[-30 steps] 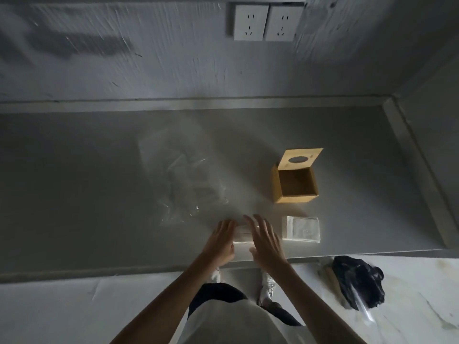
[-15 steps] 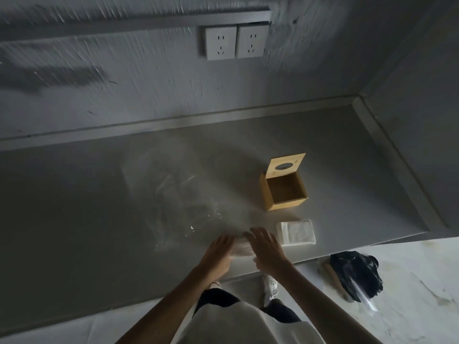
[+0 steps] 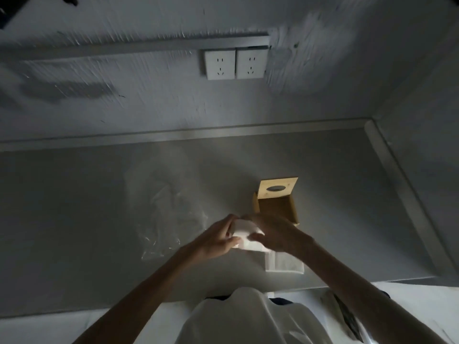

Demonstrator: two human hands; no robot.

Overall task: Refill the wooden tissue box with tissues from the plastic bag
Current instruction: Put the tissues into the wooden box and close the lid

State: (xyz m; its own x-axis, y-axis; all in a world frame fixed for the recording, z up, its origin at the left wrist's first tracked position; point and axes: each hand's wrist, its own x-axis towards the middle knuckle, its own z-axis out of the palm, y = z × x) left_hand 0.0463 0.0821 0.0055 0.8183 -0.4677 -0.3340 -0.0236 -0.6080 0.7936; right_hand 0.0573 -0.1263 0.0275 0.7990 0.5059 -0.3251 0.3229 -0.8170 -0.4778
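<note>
Lying nearest the counter (image 3: 74,219) edge, a spare tissue pack (image 3: 285,264) is partly hidden beneath the right forearm (image 3: 323,259). Above it, left hand (image 3: 218,240) and right hand (image 3: 275,234) pinch a tissue stack (image 3: 246,232) by its ends, probably squaring it to fit. Just beyond, the wooden tissue box (image 3: 275,207) stands open, lid (image 3: 277,188) raised. The plastic bag (image 3: 169,214) lies leftward, off that path.

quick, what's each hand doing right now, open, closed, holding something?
Left hand: closed, gripping the white tissue pack.
Right hand: closed, gripping the same white tissue pack from the other side.
</note>
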